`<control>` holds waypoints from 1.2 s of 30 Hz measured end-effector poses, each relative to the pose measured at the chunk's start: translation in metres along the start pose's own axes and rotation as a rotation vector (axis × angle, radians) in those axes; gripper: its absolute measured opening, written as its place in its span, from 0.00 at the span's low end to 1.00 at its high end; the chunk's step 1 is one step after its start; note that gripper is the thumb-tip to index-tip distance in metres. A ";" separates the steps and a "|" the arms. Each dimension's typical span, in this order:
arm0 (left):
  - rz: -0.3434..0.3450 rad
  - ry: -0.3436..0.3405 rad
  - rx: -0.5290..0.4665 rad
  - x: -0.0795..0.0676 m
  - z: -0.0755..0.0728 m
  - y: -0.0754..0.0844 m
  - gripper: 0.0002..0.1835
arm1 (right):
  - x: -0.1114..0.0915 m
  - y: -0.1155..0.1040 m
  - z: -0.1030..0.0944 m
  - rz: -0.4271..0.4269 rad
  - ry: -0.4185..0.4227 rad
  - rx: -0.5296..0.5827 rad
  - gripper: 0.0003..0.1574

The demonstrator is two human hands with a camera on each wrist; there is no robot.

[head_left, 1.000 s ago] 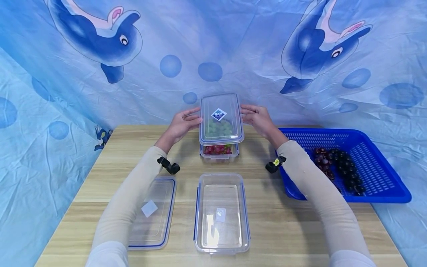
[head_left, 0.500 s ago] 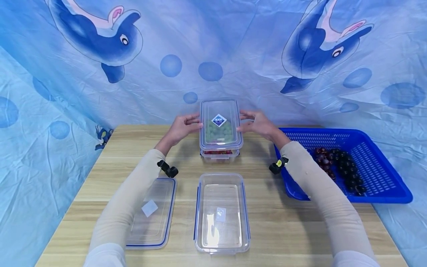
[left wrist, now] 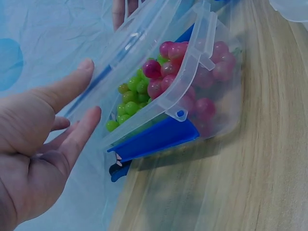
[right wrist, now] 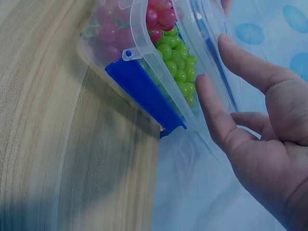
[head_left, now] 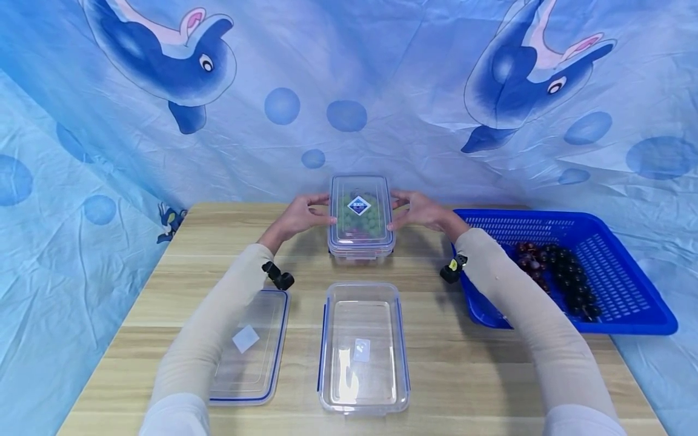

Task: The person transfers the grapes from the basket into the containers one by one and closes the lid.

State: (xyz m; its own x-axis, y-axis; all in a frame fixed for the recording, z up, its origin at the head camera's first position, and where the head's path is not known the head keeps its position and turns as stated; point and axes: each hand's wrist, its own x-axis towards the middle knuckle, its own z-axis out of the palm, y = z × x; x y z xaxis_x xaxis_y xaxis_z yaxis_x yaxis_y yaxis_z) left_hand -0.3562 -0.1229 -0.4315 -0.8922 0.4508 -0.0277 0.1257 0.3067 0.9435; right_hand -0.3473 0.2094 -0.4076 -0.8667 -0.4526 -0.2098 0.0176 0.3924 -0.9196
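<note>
A clear lid (head_left: 360, 188) with a blue seal and a diamond label lies over a clear food container (head_left: 353, 255) at the back of the table. My left hand (head_left: 301, 216) holds the lid's left edge with its fingertips; my right hand (head_left: 422, 211) holds the right edge likewise. Both wrist views show a gap between lid and rim, with the lid slanted above. Inside the container are green grapes (left wrist: 130, 98) and red grapes (left wrist: 204, 107). Blue side latches (right wrist: 144, 94) hang down, unfastened. Parts of the fingers are hidden behind the lid.
A second clear container (head_left: 362, 375) stands at front centre with nothing in it. Left of it lies another blue-edged lid (head_left: 256, 363), partly under my left sleeve. At right, a blue basket (head_left: 627, 260) holds dark grapes (head_left: 572, 281) and reddish grapes (head_left: 529, 260).
Both hands have lowered the lid from above the container down towards its rim. The red grapes at the front, earlier seen below the lid's edge, are now covered by it.
</note>
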 end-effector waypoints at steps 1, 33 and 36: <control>-0.004 0.001 -0.004 0.001 0.001 -0.001 0.42 | 0.001 0.000 0.000 0.004 0.006 -0.005 0.67; -0.081 -0.043 0.013 0.012 0.012 -0.021 0.37 | 0.019 0.021 0.020 0.182 0.068 0.067 0.59; -0.074 -0.034 0.017 0.012 0.012 -0.024 0.37 | 0.020 0.020 0.021 0.185 0.082 0.040 0.57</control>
State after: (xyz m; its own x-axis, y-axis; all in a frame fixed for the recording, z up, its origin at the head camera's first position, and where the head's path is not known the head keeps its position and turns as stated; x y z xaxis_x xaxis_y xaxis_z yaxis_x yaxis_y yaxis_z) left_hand -0.3645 -0.1149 -0.4583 -0.8841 0.4544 -0.1087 0.0673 0.3540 0.9328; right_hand -0.3539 0.1915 -0.4372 -0.8844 -0.3085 -0.3502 0.1989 0.4296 -0.8808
